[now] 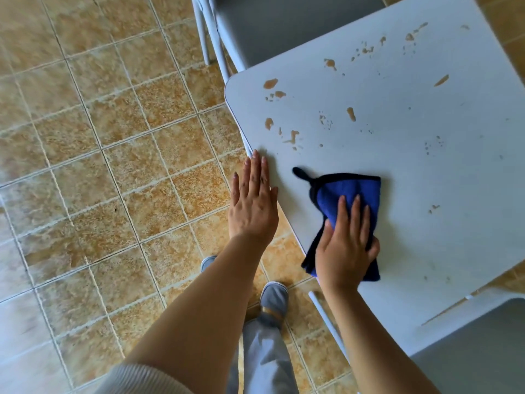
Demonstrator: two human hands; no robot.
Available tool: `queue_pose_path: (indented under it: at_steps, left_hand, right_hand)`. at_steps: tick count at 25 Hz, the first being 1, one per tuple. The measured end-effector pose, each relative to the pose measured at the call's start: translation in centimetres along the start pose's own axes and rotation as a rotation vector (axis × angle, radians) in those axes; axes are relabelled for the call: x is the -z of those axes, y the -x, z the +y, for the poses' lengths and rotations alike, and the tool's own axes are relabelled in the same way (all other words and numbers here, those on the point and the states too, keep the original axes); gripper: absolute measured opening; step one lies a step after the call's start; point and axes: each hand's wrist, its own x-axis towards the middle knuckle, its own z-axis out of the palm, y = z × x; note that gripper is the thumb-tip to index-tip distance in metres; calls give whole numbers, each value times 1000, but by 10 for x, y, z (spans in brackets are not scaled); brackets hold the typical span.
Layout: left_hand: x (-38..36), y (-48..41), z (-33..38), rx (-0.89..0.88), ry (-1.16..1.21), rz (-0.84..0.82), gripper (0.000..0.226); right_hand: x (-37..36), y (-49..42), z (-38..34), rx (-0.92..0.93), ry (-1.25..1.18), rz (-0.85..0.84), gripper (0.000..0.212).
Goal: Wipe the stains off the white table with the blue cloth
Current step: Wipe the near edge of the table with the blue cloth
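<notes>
The white table (397, 172) fills the right side of the head view. Brown stains (292, 137) are splashed across its far and left parts, with small specks further right. A folded blue cloth (349, 191) with a black border lies near the table's near-left edge. My right hand (345, 245) presses flat on the cloth's near half, fingers spread over it. My left hand (252, 200) is open with fingers straight, hovering at the table's left edge, fingertips over the rim.
A grey chair (272, 21) with white legs stands at the table's far-left corner. Another grey seat (471, 362) shows at the bottom right. The floor is brown tile (113, 166). My feet in grey shoes (274, 300) stand by the table's edge.
</notes>
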Motion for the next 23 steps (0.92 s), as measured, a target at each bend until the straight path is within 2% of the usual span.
queue_pose_path:
  at_steps: [2,4,6,9,12,14,18,20,23]
  left_hand:
    - [2,-7,-4,-7,8,-1,58]
    - [6,-18,-11,2,27,4,57]
    - [10,-32,-16,23,63,16,57]
    - [17,-50,-21,28,94,31,55]
    - [24,-58,-30,-14,60,34,54]
    - [30,-65,-39,-49,22,17,55]
    - [35,-76,-47,-65,-28,2,55]
    - [34,-77,-45,-32,-42,-18,56]
    - [39,-78,-42,-26,-89,-56,61]
  right_hand:
    - [-3,-33,-5,-164,-37,26,49]
    - [-7,-72,-30,-245,-77,32,50]
    - [-11,-97,-64,-187,-91,16,51]
    - [-14,-86,-103,-20,-68,38,49]
    - [-11,-49,-95,59,-37,50,47]
    - [-8,-38,-75,36,-5,39,47]
    - [-13,-77,-87,-210,-46,57,49]
    - [-15,-96,-114,-191,-74,38,50]
    - [-16,-92,-145,-59,-85,39,49]
